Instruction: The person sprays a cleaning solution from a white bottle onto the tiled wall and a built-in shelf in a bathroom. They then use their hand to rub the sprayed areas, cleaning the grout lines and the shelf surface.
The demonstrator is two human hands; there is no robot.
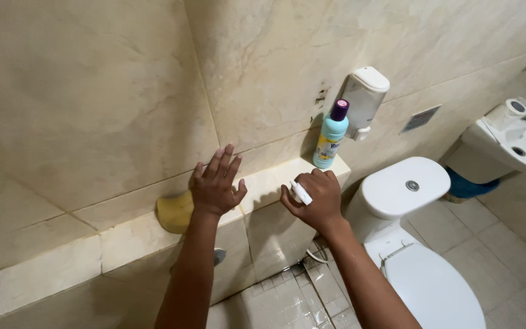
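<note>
- Nearest, two bare forearms rise from the bottom edge over a pale tiled floor (299,298).
- To the right, a white toilet (433,280) stands with its lid down, its cistern (404,186) set against the wall.
- The right hand (315,198) hovers just in front of the tiled ledge (269,180); its grip is curled tight around a small white object (301,192), of which only one end shows, so what it is cannot be told.
- The left hand (215,183) lies flat with fingers spread wide, gripping nothing, palm pressed on a yellow sponge (175,212) that sits on the ledge against the wall.
- Farther right along the ledge, a turquoise bottle (331,137) with a purple cap stands upright, well apart from both hands.
- Just beside it, a white dispenser (363,100) is fixed to the marbled beige wall (92,97).
- At far right, part of a white washbasin (518,143) shows.
</note>
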